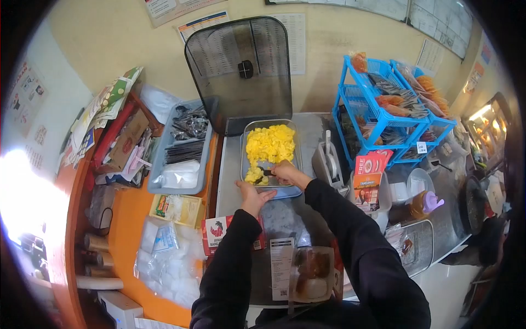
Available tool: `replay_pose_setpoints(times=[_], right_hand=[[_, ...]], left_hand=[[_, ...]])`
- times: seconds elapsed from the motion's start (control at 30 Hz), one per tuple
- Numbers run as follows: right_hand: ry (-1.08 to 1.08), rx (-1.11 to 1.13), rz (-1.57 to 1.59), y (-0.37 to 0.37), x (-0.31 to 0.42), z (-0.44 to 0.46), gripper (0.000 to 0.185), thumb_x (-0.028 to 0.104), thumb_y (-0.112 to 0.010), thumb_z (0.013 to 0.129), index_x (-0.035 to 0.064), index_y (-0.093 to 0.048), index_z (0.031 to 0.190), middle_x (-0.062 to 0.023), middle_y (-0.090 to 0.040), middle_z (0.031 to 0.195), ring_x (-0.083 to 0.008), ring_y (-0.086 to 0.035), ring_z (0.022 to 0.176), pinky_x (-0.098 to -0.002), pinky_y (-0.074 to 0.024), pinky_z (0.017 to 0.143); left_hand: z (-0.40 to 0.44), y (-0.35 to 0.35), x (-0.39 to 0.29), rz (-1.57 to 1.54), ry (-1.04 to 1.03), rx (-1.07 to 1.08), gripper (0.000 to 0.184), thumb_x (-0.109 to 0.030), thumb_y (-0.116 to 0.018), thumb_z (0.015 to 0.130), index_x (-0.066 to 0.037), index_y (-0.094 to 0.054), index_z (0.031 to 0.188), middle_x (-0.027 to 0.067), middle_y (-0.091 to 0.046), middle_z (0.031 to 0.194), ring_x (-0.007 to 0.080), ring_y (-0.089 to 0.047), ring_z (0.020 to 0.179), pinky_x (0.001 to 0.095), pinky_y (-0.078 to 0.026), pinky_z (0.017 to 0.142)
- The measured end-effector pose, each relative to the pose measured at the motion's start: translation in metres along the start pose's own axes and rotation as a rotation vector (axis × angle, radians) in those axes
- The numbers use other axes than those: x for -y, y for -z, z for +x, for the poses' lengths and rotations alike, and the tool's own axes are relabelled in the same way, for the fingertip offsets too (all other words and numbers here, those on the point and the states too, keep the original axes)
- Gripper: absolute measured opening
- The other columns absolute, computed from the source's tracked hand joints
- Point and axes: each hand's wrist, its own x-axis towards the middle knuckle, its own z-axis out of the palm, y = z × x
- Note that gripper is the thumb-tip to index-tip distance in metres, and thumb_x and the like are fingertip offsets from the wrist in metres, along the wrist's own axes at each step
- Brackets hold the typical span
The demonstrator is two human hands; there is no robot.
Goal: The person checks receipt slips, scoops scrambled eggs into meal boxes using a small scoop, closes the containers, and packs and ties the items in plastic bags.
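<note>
A shallow clear tray (300, 159) holds yellow, lumpy food (270, 142) that looks like scrambled egg, with most of it toward the far side. My left hand (255, 198) is at the tray's near-left corner, thumb stretched along the near edge and fingers on the side. In my right hand (290, 174) is a utensil with a dark handle (268, 172), dipped among the lumps in the near part. Its tip is partly hidden, so its exact kind is unclear. Behind the tray a smoky transparent lid (241, 71) stands upright.
Left of the tray sits a grey bin of wrapped cutlery (189, 131). A blue rack (378, 109) with packets stands at right, near a tape dispenser (327, 162). Closer to me lie a paper slip (282, 268), a packed meal box (313, 274) and a red-white box (216, 233).
</note>
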Motion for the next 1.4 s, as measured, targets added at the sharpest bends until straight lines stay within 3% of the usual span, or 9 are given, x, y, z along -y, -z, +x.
replay_pose_setpoints(times=[0.13, 0.27, 0.43, 0.57, 0.87, 1.07, 1.17, 1.2, 1.4], right_hand=[[-0.076, -0.079, -0.048, 0.012, 0.008, -0.002, 0.016, 0.011, -0.058, 0.087, 0.0015, -0.066, 0.077, -0.0070, -0.053, 0.056, -0.0148, -0.040, 0.036, -0.0346, -0.0218, 0.034], [-0.093, -0.025, 0.021, 0.027, 0.026, -0.037, 0.017, 0.013, -0.049, 0.094, 0.0102, -0.062, 0.083, 0.0009, -0.045, 0.059, -0.0077, -0.031, 0.039, -0.0276, -0.0160, 0.036], [0.058, -0.046, 0.181, 0.040, 0.045, -0.104, 0.011, 0.012, -0.058, 0.092, 0.0051, -0.066, 0.091, -0.0008, -0.052, 0.064, -0.0084, -0.041, 0.048, -0.0263, -0.0286, 0.040], [0.122, -0.023, 0.308, 0.036, 0.070, -0.217, 0.028, 0.013, -0.058, 0.097, 0.0031, -0.062, 0.123, -0.0010, -0.062, 0.086, -0.0047, -0.046, 0.065, -0.0179, -0.0349, 0.049], [0.108, -0.166, 0.845, -0.040, -0.016, -0.427, 0.041, 0.014, -0.064, 0.095, 0.0015, -0.054, 0.133, -0.0024, -0.064, 0.107, -0.0057, -0.059, 0.079, -0.0169, -0.0494, 0.060], [0.045, -0.292, 0.991, -0.091, -0.112, -0.434, 0.032, 0.009, -0.058, 0.098, 0.0029, -0.053, 0.130, -0.0020, -0.061, 0.098, -0.0091, -0.060, 0.081, -0.0216, -0.0488, 0.067], [0.094, -0.493, 0.793, -0.092, -0.134, -0.433, 0.029, 0.006, -0.056, 0.098, 0.0022, -0.053, 0.127, -0.0024, -0.059, 0.101, -0.0100, -0.056, 0.079, -0.0217, -0.0445, 0.065], [0.127, -0.552, 0.696, -0.091, -0.135, -0.434, 0.027, 0.006, -0.056, 0.098, 0.0026, -0.052, 0.125, -0.0013, -0.056, 0.096, -0.0091, -0.056, 0.077, -0.0217, -0.0432, 0.063], [0.224, -0.594, 0.678, -0.084, -0.167, -0.438, 0.026, 0.007, -0.053, 0.100, 0.0029, -0.050, 0.126, -0.0009, -0.055, 0.094, -0.0068, -0.054, 0.072, -0.0205, -0.0428, 0.059]], left_hand=[[0.006, 0.003, -0.010, -0.044, 0.030, -0.048, 0.097, -0.077, -0.016, 0.090, -0.006, -0.013, 0.155, 0.0262, -0.012, 0.159, 0.0549, -0.019, 0.140, 0.0656, -0.018, 0.112], [0.005, 0.011, -0.010, 0.038, -0.159, 0.063, 0.089, -0.071, -0.021, 0.093, -0.011, -0.008, 0.157, 0.0129, -0.009, 0.164, 0.0357, -0.003, 0.150, 0.0582, 0.001, 0.116], [-0.048, -0.008, -0.002, 0.108, -0.491, 0.094, 0.081, -0.063, -0.025, 0.098, -0.010, -0.009, 0.157, 0.0161, -0.010, 0.162, 0.0290, -0.007, 0.150, 0.0510, 0.000, 0.118], [-0.125, -0.019, 0.003, 0.009, -0.475, 0.165, 0.077, -0.058, -0.027, 0.100, -0.009, -0.010, 0.157, 0.0178, -0.008, 0.162, 0.0263, -0.005, 0.151, 0.0454, 0.001, 0.119], [-0.198, 0.042, 0.044, 0.104, -0.427, 0.580, 0.072, -0.054, -0.027, 0.102, -0.009, -0.011, 0.156, 0.0224, -0.007, 0.161, 0.0310, -0.003, 0.151, 0.0417, 0.001, 0.120], [-0.230, 0.081, 0.083, 0.582, -0.547, 0.517, 0.048, -0.027, -0.042, 0.103, -0.010, -0.039, 0.147, 0.0131, -0.025, 0.158, 0.0253, -0.020, 0.148, 0.0388, -0.014, 0.118], [-0.241, 0.101, 0.087, 0.974, -0.886, 0.583, 0.035, -0.016, -0.049, 0.099, -0.008, -0.056, 0.132, 0.0107, -0.028, 0.158, 0.0256, -0.022, 0.147, 0.0392, -0.017, 0.117], [-0.255, 0.096, 0.090, 1.069, -1.038, 0.477, 0.022, -0.009, -0.055, 0.089, -0.007, -0.066, 0.108, 0.0116, -0.041, 0.148, 0.0278, -0.033, 0.141, 0.0421, -0.021, 0.116], [-0.301, 0.104, 0.129, 1.955, -1.403, 0.755, 0.012, -0.011, -0.059, 0.076, -0.009, -0.069, 0.083, 0.0054, -0.064, 0.105, 0.0308, -0.055, 0.112, 0.0561, -0.025, 0.112]])
